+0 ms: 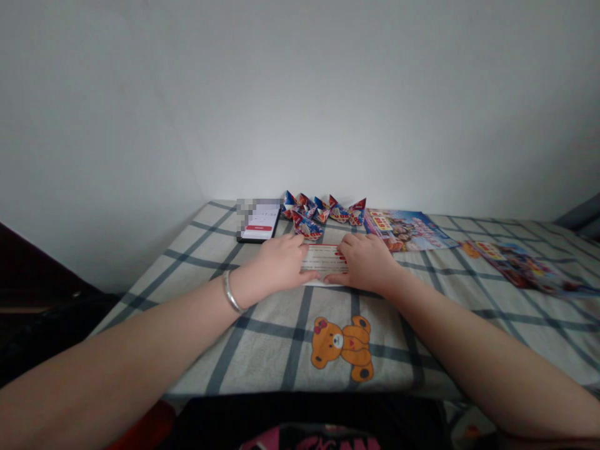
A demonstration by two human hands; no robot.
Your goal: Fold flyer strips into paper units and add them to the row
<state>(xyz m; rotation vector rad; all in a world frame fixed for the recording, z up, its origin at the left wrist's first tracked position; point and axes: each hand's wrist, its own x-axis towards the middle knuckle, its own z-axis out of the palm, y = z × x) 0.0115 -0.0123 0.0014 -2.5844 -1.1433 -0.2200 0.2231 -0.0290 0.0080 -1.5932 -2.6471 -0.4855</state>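
A folded printed paper sheet (323, 264), white with red marks and lines of small text, lies on the cloth between my hands. My left hand (279, 262), with a silver bangle at the wrist, holds its left end, thumb at the near edge and fingers toward the far edge. At the right end, my right hand (370, 261) grips the sheet in the same way. Both palms face down and cover the ends of the paper. Just beyond my left fingertips sits a folded paper piece (307, 226) in red and blue print.
Several similar pointed paper foldings (340, 210) stand along the wall. Left of them lies a phone (259, 224) with its screen lit. Two colourful flyers, a nearer-to-centre flyer (410, 230) and a far-right flyer (529, 265), rest on the checked tablecloth (262, 350).
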